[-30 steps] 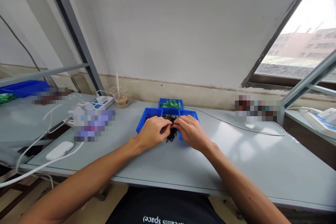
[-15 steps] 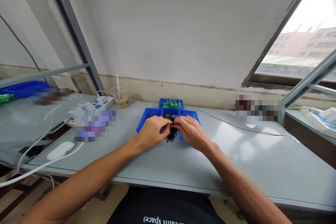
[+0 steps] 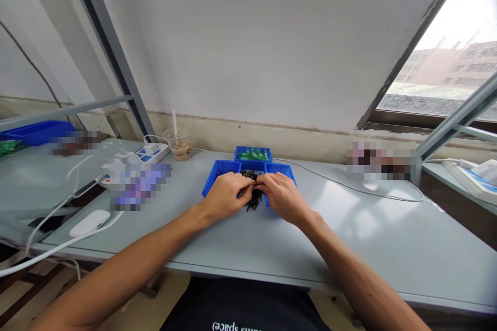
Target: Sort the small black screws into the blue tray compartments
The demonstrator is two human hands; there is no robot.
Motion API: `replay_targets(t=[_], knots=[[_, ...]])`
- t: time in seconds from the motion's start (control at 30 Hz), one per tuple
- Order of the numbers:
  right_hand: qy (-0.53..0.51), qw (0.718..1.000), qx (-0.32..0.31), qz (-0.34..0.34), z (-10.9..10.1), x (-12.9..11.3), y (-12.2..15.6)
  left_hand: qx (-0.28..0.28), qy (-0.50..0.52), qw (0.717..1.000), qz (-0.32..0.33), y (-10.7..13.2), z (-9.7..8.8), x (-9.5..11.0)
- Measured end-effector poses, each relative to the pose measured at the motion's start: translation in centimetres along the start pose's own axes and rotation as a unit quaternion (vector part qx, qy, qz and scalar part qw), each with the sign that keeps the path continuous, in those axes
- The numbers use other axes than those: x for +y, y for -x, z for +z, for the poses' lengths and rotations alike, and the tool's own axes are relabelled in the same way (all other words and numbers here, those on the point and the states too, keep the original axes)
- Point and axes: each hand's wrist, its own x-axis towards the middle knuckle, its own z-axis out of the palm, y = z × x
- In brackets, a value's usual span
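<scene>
My left hand [image 3: 225, 194] and my right hand [image 3: 282, 195] meet fingertip to fingertip over a heap of small black parts [image 3: 253, 199] on the grey table [image 3: 240, 238]. Both hands are curled in a pinch on a small black part between them; its shape is too small to make out. Behind the hands stand three blue bins: a left bin [image 3: 218, 171], a right bin [image 3: 283, 169], and a rear bin [image 3: 252, 154] with green parts in it. More black parts [image 3: 247, 172] lie between the front bins.
A plastic cup with a straw [image 3: 179, 146] and a white power strip [image 3: 149, 153] stand at the back left. White cables [image 3: 58, 207] and a white device [image 3: 89, 222] lie at the left edge. A cable [image 3: 349, 186] runs right. Metal frame posts rise on both sides.
Almost nothing has moved; my fingers have shifted slightly on the small part while both hands stay over the heap.
</scene>
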Motion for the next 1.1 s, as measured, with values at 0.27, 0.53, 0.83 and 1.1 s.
replay_targets(t=[0.27, 0.53, 0.83, 1.1], knots=[[-0.003, 0.999, -0.025, 0.021, 0.16, 0.12, 0.07, -0.011, -0.011, 1.000, 0.010, 0.00, 0.05, 0.08], [-0.019, 0.999, -0.025, 0.007, -0.19, 0.03, 0.08, 0.008, -0.005, 1.000, 0.002, 0.01, -0.02, -0.12], [0.006, 0.999, -0.041, 0.008, -0.20, 0.02, -0.02, -0.003, -0.012, 1.000, 0.012, 0.03, 0.11, -0.14], [0.007, 0.999, -0.037, 0.011, 0.01, 0.29, 0.13, -0.001, -0.020, 1.000, 0.011, 0.10, 0.32, -0.11]])
